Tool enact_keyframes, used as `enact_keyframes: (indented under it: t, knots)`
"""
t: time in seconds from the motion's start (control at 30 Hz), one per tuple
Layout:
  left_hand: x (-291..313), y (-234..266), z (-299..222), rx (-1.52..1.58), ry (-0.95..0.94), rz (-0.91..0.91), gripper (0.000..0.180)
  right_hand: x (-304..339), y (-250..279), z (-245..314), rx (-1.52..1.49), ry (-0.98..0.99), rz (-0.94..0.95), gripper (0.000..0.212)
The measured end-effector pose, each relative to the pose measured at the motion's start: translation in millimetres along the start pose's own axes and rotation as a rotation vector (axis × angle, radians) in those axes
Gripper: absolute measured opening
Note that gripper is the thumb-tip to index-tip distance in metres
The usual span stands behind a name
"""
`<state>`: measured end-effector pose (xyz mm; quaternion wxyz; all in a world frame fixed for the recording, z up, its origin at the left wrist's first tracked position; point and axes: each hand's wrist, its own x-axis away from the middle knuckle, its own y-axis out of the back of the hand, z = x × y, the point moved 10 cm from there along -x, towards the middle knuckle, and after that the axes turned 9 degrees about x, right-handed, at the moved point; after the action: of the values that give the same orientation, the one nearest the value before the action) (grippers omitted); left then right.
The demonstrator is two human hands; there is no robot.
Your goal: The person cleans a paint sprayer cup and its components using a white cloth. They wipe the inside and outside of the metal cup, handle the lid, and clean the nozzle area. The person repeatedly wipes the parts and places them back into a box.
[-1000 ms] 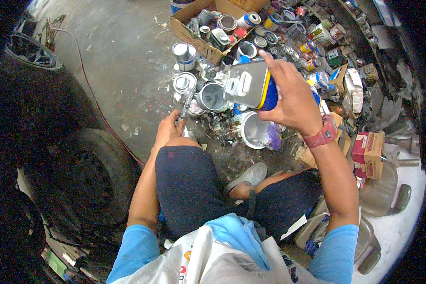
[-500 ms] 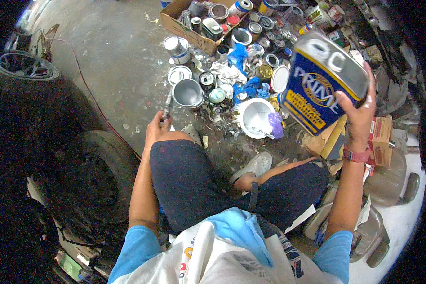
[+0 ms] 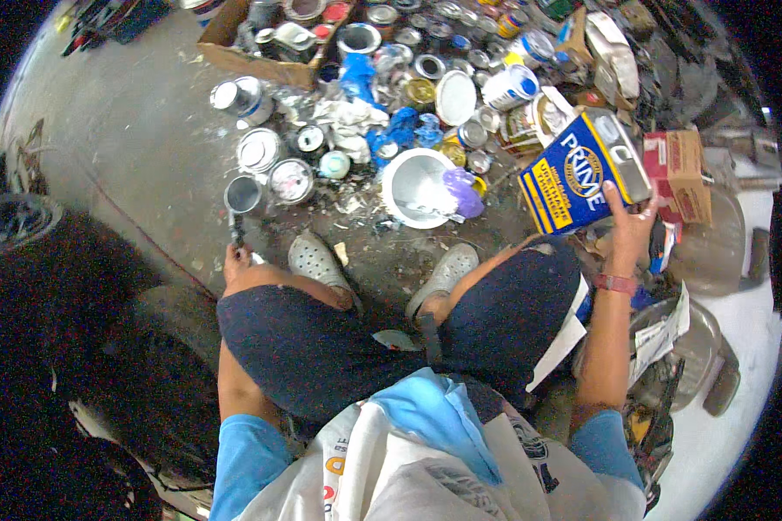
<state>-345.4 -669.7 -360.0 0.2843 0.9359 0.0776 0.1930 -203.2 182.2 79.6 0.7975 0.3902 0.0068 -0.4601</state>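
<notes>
Right hand (image 3: pixel 627 224): grips the blue and yellow rectangular can (image 3: pixel 582 169), held tilted above the floor at the right, near the white bucket (image 3: pixel 417 187). Left hand (image 3: pixel 236 260): closed around the handle of a small metal cup (image 3: pixel 243 194) standing on the concrete floor (image 3: pixel 139 148) at the left.

Person squats on concrete floor (image 3: pixel 148 148). Right hand (image 3: pixel 630 221) grips blue-and-yellow rectangular can (image 3: pixel 582 169) from below, can tilted, held out to the right above the knee. Left hand (image 3: pixel 236 260) holds handle of small metal cup (image 3: pixel 243 194) low near the floor. White bucket (image 3: pixel 415 187) with purple rag (image 3: pixel 462 191) sits between feet and clutter of paint tins. Cardboard box (image 3: pixel 252 52) top left.
</notes>
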Motion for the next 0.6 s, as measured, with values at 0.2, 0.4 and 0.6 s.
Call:
enact_keyframes:
  t: [0.2,0.4,0.6]
  knots:
    - [-13,7,25,0.033,0.218,0.007,0.027,31,-27,-101,0.092,-0.188,0.009,0.103]
    - [-11,-9,15,-0.136,0.187,0.054,0.041,72,-74,-188,0.033,-0.369,-0.011,0.109]
    - [13,-3,-17,-0.245,0.211,0.000,0.047,105,-96,-225,0.300,-0.374,-0.108,0.106]
